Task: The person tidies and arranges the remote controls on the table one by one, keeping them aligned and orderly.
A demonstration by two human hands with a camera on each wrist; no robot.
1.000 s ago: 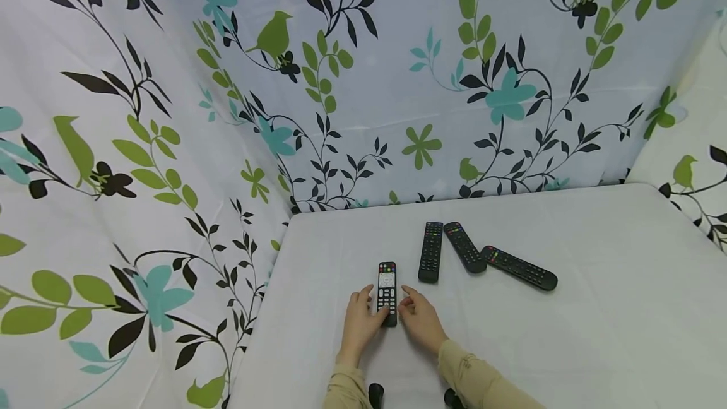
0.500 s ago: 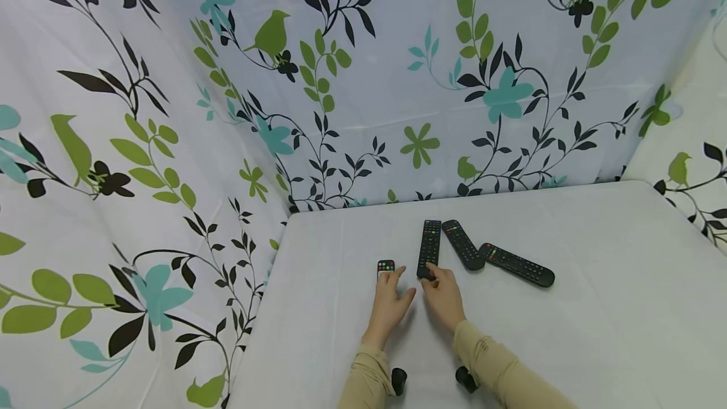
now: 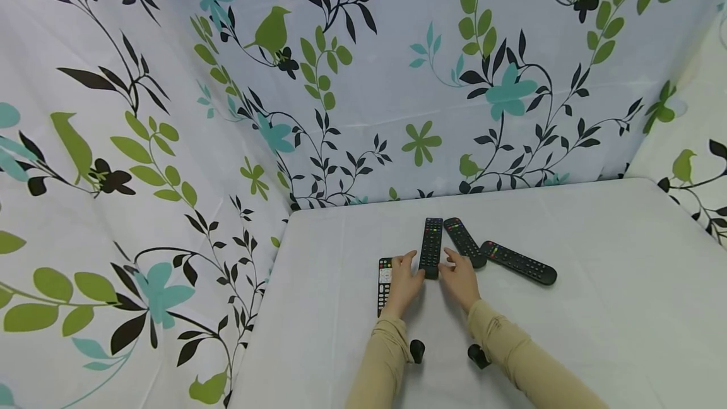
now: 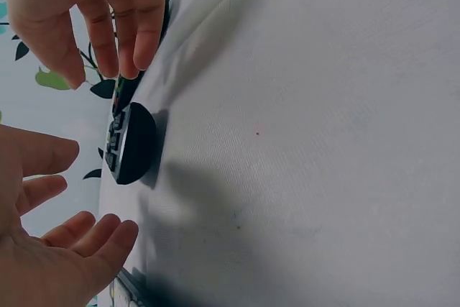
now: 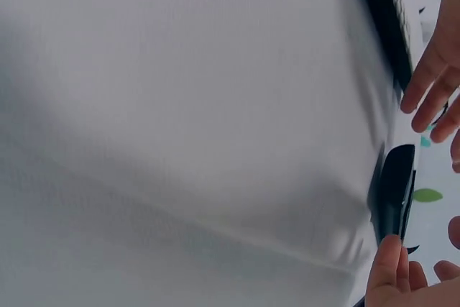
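Note:
A black remote control (image 3: 431, 242) lies on the white table, its near end between my two hands. At its left side is my left hand (image 3: 404, 286), fingers loosely bent, thumb near the remote's lower corner. On the right, my right hand (image 3: 460, 279) has its fingers spread beside the same remote. In the left wrist view the remote's rounded end (image 4: 135, 145) shows in the gap between the hands. Fingertips of the right hand (image 5: 406, 278) overlap the remote's end (image 5: 397, 185) in the right wrist view. A remote with white buttons (image 3: 384, 276) is partly hidden behind my left hand.
Two more black remotes, one slanted (image 3: 464, 242) and one angled further right (image 3: 519, 262), lie right of the hands. A patterned curtain (image 3: 363, 81) hangs behind the table (image 3: 613, 308). Black devices (image 3: 417, 351) sit at the wrists.
Both hands have moved right and forward, from around the white-buttoned remote to either side of the leftmost black remote. The remotes stay about where they were.

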